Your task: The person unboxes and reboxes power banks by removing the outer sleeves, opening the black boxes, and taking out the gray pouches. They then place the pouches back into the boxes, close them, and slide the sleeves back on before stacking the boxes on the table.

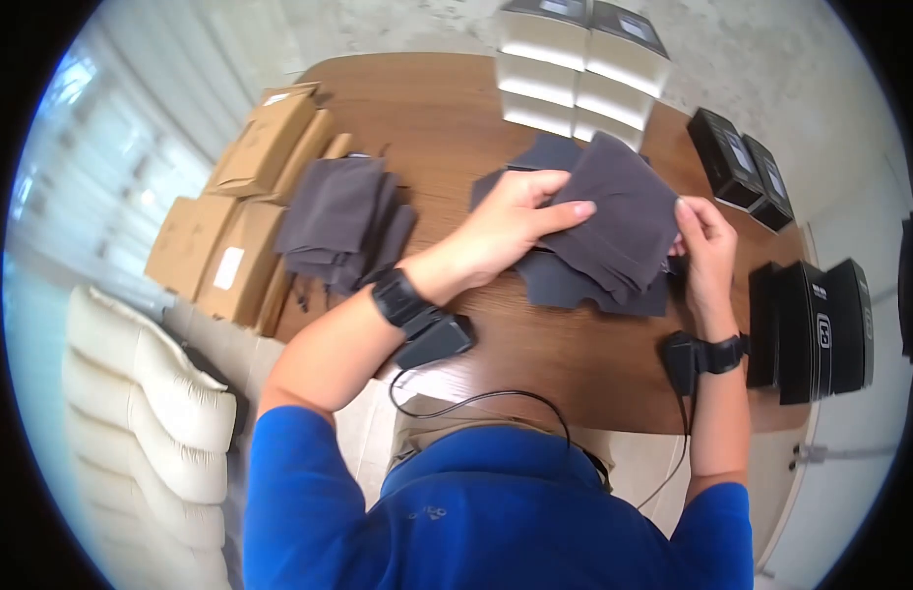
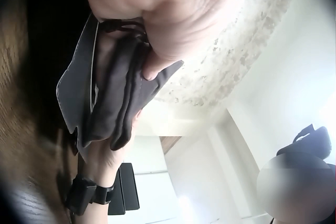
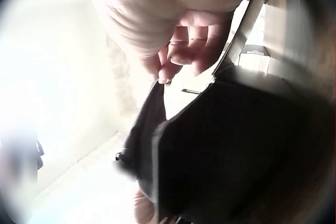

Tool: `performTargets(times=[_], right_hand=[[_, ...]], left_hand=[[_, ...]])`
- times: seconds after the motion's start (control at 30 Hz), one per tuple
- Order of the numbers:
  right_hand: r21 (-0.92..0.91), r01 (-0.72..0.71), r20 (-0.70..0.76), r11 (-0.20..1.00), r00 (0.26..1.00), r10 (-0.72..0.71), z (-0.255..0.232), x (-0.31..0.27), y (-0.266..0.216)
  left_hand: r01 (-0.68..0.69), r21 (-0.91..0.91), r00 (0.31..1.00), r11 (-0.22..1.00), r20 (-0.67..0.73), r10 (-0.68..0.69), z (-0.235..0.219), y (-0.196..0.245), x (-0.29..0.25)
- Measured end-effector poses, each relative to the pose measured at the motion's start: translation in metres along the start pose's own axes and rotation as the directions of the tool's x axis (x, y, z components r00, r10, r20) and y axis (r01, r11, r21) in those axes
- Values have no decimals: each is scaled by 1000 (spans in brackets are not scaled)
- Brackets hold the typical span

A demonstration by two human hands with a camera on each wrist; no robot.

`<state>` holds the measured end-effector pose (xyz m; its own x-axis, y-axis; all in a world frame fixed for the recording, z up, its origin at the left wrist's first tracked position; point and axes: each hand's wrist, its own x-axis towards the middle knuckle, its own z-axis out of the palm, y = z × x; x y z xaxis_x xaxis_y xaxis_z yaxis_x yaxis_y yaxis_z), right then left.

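Note:
My left hand (image 1: 520, 221) grips a dark grey fabric drawstring pouch (image 1: 614, 206), its thumb lying across the top face. At the pouch's right corner, my right hand (image 1: 707, 241) pinches the fabric between thumb and fingers. Folded layers hang along the near edge of the pouch (image 2: 118, 87), and dark cords show close to the left palm in the left wrist view. Below it on the table lie flat dark grey sheets (image 1: 565, 285) with notched edges. From the right wrist, the right fingertips (image 3: 165, 74) meet at the upper tip of the pouch (image 3: 144, 134).
A pile of similar grey pouches (image 1: 334, 221) sits left of the hands, beside brown cardboard boxes (image 1: 196, 246). White boxes (image 1: 540, 69) with dark tops are stacked at the far edge. Black boxes (image 1: 727, 157) stand at the right, with more black boxes (image 1: 806, 329) nearer. A cable (image 1: 486, 393) runs from the left wrist.

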<state>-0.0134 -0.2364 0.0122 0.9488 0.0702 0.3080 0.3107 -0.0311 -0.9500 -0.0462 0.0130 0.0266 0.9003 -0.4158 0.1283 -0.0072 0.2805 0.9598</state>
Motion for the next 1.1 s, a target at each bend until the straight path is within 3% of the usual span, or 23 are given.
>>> performTargets(times=[0.2,0.23,0.3,0.33,0.4,0.47,0.53,0.6,0.7,0.77,0.8,0.83,0.87,0.9,0.93,1.0,1.1], right_hand=[[-51,65,-32,997,997,-66,-13,12,11],[-89,49,-38,995,998,-52,-14,13,13],[-126,30,-37,992,999,-35,-16,15,15],[-118,30,-36,993,999,-35,-15,15,15],[-191,18,-15,981,1000,-21,-14,15,15],[-229,31,11,973,1000,-29,-13,14,12],[-258,36,27,965,999,-30,-11,13,12],[-295,115,83,948,992,-95,-10,13,13],[-312,128,99,941,990,-102,-10,12,15],[-342,143,113,929,987,-110,-10,12,15],[-338,149,111,929,987,-117,-10,12,15],[-334,155,109,930,986,-125,-10,12,15],[-337,150,103,929,987,-122,-11,12,15],[-356,155,109,921,986,-124,-11,12,15],[-374,162,117,913,985,-126,-11,12,15],[-381,159,120,911,985,-122,-12,13,15],[-387,160,124,908,985,-121,-11,13,15]], left_hand=[[-97,-28,990,995,-107,94,-5,7,4],[-146,-12,971,989,-195,141,-4,17,2],[-174,102,893,980,-403,200,-4,38,-5],[-265,140,842,954,-449,300,-16,41,-2],[-283,276,759,918,-520,391,-29,70,-20],[-376,271,705,886,-537,464,-40,94,-45],[-350,316,633,881,-613,472,-63,109,-67],[-189,413,611,891,-661,436,-85,116,-92],[-101,409,631,907,-678,377,-113,102,-114],[180,511,603,841,-733,316,-119,89,-123],[178,511,607,841,-730,314,-118,83,-125],[383,819,607,427,-572,552,-116,77,-127],[518,848,667,-113,-318,674,-107,76,-128],[508,839,683,-197,-253,686,-94,74,-130],[505,840,686,-196,-253,683,-84,74,-127],[314,905,748,-287,-50,662,-68,73,-123],[263,925,838,-274,-79,540,-50,71,-121]])
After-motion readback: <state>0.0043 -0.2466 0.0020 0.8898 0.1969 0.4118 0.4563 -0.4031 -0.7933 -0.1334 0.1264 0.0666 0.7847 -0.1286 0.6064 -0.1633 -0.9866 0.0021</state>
